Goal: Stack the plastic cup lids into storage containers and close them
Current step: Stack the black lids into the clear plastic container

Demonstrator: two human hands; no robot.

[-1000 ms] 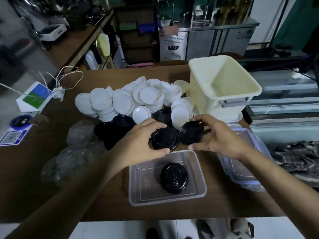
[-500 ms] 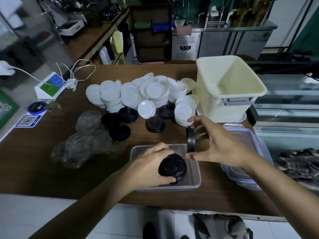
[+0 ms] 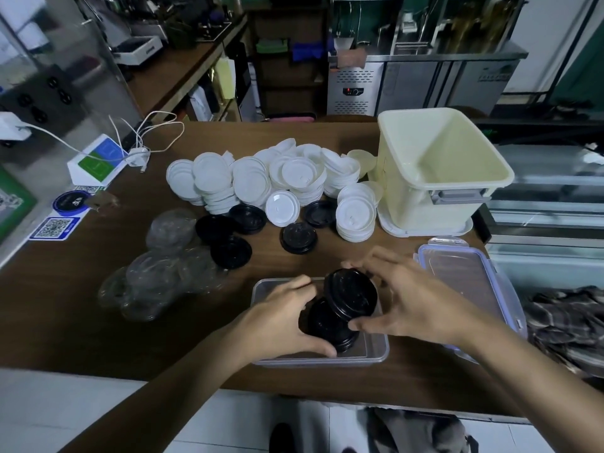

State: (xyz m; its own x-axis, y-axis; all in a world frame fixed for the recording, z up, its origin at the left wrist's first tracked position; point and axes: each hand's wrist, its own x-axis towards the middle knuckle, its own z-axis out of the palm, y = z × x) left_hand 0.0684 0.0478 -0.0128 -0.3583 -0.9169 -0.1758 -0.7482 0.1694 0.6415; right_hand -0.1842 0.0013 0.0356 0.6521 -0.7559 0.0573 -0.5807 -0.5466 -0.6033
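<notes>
A clear rectangular container sits at the table's near edge. Inside it my left hand grips a short stack of black lids from the left. My right hand holds another black lid tilted over that stack, thumb at its lower rim and fingers behind it. Loose black lids lie on the table beyond the container. Piles of white lids fill the middle of the table. The container's clear blue-rimmed cover lies to the right.
A large cream tub stands at the back right. Clear dome lids lie heaped at the left. A charger with white cables and printed cards sit at the far left. A plaid cloth lies off the table at right.
My right hand carried its black lid from upright above the container's far edge down over the stack. My left hand stayed on the stack inside the container.
</notes>
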